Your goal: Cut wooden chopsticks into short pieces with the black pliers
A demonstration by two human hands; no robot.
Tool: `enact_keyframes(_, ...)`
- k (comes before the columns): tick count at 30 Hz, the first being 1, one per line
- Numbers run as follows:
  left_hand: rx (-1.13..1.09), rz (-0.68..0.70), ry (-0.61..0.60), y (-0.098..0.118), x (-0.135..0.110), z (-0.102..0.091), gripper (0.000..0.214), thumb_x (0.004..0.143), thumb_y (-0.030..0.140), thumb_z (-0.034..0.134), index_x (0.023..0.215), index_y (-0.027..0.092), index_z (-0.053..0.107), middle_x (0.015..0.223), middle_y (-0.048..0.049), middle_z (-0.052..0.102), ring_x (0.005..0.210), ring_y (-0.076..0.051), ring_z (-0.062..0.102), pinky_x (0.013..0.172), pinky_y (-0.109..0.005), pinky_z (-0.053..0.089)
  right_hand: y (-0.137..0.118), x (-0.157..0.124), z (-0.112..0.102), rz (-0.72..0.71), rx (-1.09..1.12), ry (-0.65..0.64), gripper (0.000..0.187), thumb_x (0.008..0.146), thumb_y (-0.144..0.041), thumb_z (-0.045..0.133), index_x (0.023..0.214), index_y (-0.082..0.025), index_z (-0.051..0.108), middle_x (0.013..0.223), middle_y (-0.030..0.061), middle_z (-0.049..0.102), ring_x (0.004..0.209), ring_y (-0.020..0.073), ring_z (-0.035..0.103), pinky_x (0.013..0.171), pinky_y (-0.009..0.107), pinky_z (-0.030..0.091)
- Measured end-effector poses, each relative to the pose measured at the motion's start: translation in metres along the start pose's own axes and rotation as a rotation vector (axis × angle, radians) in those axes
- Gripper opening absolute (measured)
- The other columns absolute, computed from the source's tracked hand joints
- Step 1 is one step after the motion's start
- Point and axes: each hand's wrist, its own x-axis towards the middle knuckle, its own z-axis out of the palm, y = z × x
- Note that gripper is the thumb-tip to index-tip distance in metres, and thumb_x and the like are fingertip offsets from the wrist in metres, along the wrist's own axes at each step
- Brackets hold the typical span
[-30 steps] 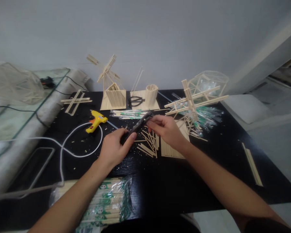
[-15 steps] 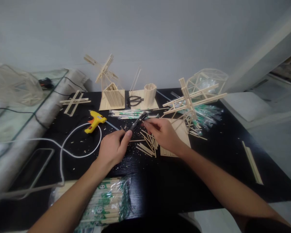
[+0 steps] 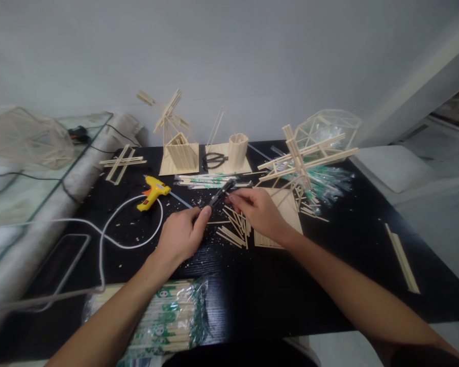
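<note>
My left hand [image 3: 183,233] is closed round a slim black utility knife [image 3: 221,192], which points away to the upper right. Close beside its far end, my right hand [image 3: 258,208] pinches the end of what looks like a thin wooden stick [image 3: 228,193]; most of it is hidden by the fingers. Below both hands lies a loose pile of short cut sticks [image 3: 232,236]. A square wooden base [image 3: 286,209] sits partly under my right forearm, with a stick-built windmill frame [image 3: 300,163] standing at its far side.
A yellow glue gun [image 3: 153,192] with a looped white cable [image 3: 103,239] lies left. Packed chopsticks [image 3: 168,316] are at the near edge. Behind stand stick models on bases [image 3: 179,160], [image 3: 237,153] and black scissors [image 3: 214,160]. A stick bundle [image 3: 402,260] lies right.
The view has shifted slightly, so everything sits a little further right. Both hands keep nearly the same pose, the knife and stick still close together.
</note>
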Motion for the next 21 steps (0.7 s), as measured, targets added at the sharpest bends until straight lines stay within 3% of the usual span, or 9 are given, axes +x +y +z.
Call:
enact_keyframes(10, 0.040, -0.011, 0.010, -0.0039, 0.0008, 0.0033, 0.064, 0.102, 0.061, 0.026, 0.066, 0.020, 0.062, 0.061, -0.0064, 0.064, 0.061, -0.022, 0.060, 0.059, -0.030, 0.029, 0.0034, 0.0019, -0.0002, 0.061, 0.046, -0.031, 0.025, 0.094, -0.030, 0.057, 0.076, -0.019, 0.069, 0.061, -0.0013, 0.059, 0.057, 0.0122, 0.049, 0.058, 0.030, 0.037)
enact_keyframes(21, 0.065, -0.074, 0.080, -0.0067, 0.0057, 0.0038, 0.061, 0.101, 0.062, 0.027, 0.064, 0.021, 0.053, 0.063, -0.0057, 0.063, 0.060, -0.021, 0.056, 0.059, -0.030, 0.028, 0.0072, 0.0019, 0.0019, 0.125, 0.202, -0.072, 0.025, 0.098, -0.033, 0.053, 0.092, -0.017, 0.071, 0.067, 0.0000, 0.061, 0.052, 0.0094, 0.042, 0.052, 0.028, 0.032)
